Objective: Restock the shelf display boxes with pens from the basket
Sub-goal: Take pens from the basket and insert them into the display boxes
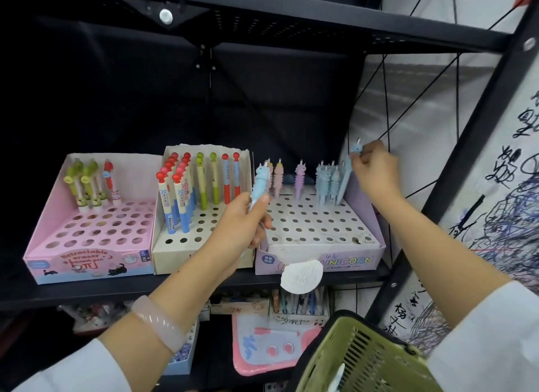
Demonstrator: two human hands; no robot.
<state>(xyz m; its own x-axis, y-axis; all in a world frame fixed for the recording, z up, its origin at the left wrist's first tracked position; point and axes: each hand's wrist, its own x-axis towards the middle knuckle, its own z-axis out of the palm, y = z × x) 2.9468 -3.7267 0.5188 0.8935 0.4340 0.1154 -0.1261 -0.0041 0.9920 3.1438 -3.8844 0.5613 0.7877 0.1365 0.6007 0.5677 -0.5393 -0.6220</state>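
Three display boxes stand on a black shelf. The purple unicorn box (320,260) at the right holds several pastel unicorn pens along its back row. My right hand (376,173) pinches the top of a light blue unicorn pen (347,178) at the back right corner of that box. My left hand (242,225) grips another light blue unicorn pen (260,183) upright, above the box's left edge. A green plastic basket (361,359) hangs low at the right, with one pale pen showing inside.
The cream middle box (201,240) holds red, blue and green pens. The pink eraser box (87,257) at the left has a few pens at its back. A white tag (302,276) hangs from the shelf edge. A scribbled paper panel (501,187) stands at the right. Lower shelves hold more stationery.
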